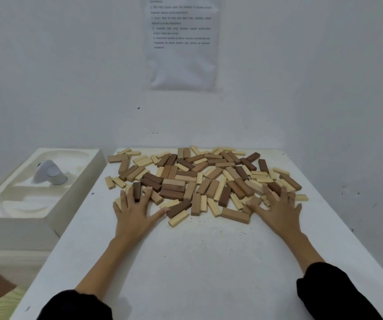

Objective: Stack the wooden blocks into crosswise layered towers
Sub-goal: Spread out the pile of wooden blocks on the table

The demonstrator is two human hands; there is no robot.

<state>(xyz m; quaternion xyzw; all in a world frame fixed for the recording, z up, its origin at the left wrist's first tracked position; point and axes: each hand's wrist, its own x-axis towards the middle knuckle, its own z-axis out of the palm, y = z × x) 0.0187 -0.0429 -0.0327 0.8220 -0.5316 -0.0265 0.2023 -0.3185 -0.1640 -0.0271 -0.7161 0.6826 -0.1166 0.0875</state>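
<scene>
The wooden blocks [199,179] lay scattered at the table's [197,269] 12 o'clock end. The left hand [132,212], at the heap's 8 o'clock, and right hand [278,212], at 4 o'clock, lay flat, fingers spread, gripping nothing. Risk: careless raking could push blocks off the edges.

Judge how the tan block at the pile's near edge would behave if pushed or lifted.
The tan block looks like rigid wood, probably light. Flat on the table, it should slide, not roll. Any neighbouring blocks touching it would likely shift too.
</scene>
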